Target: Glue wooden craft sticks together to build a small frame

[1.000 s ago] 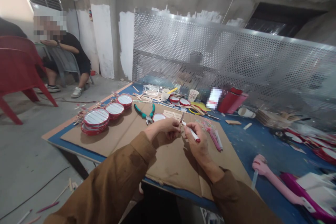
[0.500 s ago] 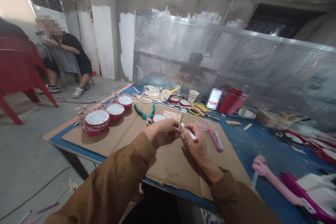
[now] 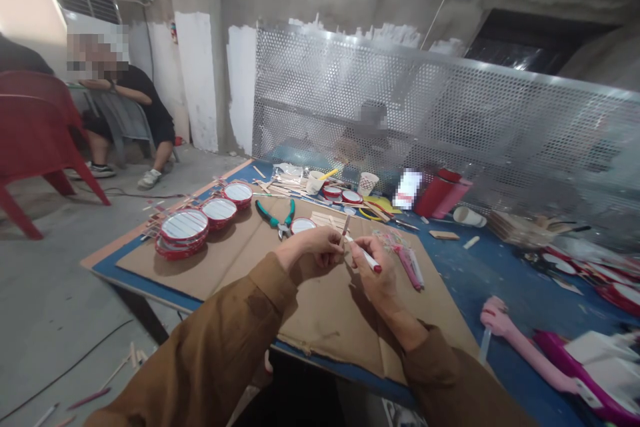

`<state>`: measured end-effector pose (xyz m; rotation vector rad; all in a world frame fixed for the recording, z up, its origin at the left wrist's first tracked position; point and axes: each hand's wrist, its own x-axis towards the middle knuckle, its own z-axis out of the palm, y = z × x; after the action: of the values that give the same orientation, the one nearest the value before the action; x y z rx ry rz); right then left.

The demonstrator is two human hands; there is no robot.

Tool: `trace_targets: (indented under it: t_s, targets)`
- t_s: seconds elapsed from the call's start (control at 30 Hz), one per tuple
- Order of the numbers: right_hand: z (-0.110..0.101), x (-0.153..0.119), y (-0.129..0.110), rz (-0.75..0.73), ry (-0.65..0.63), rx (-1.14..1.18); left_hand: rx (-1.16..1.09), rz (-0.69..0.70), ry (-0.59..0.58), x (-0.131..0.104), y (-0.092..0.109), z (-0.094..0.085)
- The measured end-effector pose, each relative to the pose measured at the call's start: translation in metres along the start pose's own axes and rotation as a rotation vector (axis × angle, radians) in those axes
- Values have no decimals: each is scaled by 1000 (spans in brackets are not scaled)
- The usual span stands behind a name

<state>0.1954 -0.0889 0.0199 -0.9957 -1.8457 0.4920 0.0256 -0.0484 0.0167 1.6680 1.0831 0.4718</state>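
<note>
My left hand (image 3: 320, 247) is closed, pinching a thin, upright wooden stick (image 3: 346, 224) that looks brownish. In my right hand (image 3: 377, 280) is a white marker (image 3: 369, 259) with a red end, slanted so its far end points at the stick. Whether the marker's tip touches the stick I cannot tell. Both hands are over a cardboard sheet (image 3: 345, 340). Just beyond my left hand lie pliers with green handles (image 3: 280, 219) and a small red-rimmed drum (image 3: 302, 225), partly hidden by the hand.
Red-rimmed drums (image 3: 185, 225) line the left of the blue table (image 3: 460, 280). Wooden sticks, paper cups (image 3: 368, 183), a phone (image 3: 407, 188) and a red bottle (image 3: 439, 192) stand behind. Pink glue gun (image 3: 530, 347) lies right. A person (image 3: 133, 93) sits far left.
My right hand and the marker have shifted very slightly to the right, away from my left hand. My left hand and the stick have stayed nearly still.
</note>
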Motion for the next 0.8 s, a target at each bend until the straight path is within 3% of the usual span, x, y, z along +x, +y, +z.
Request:
trace_targets:
  t_s: [0.8]
  targets:
    - [0, 1, 2, 12, -15, 7, 16, 11, 4, -1, 1, 0]
